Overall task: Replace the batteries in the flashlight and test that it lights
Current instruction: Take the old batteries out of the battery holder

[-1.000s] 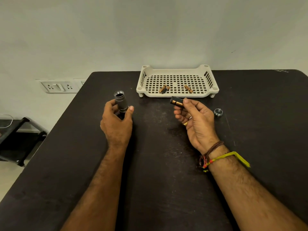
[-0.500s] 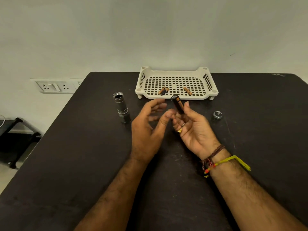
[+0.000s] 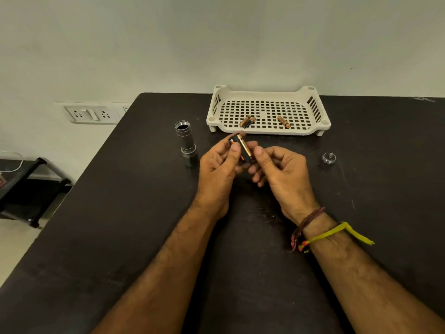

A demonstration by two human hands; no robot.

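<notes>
Your left hand [image 3: 220, 168] has come in to join your right hand [image 3: 280, 173] on the holder [image 3: 242, 148] | both pinch it above the bench [image 3: 120, 213] | long axis tilts up-left, away from you | black, copper cells showing | flashlight [image 3: 185, 141] upright, open end up, just left.
</notes>
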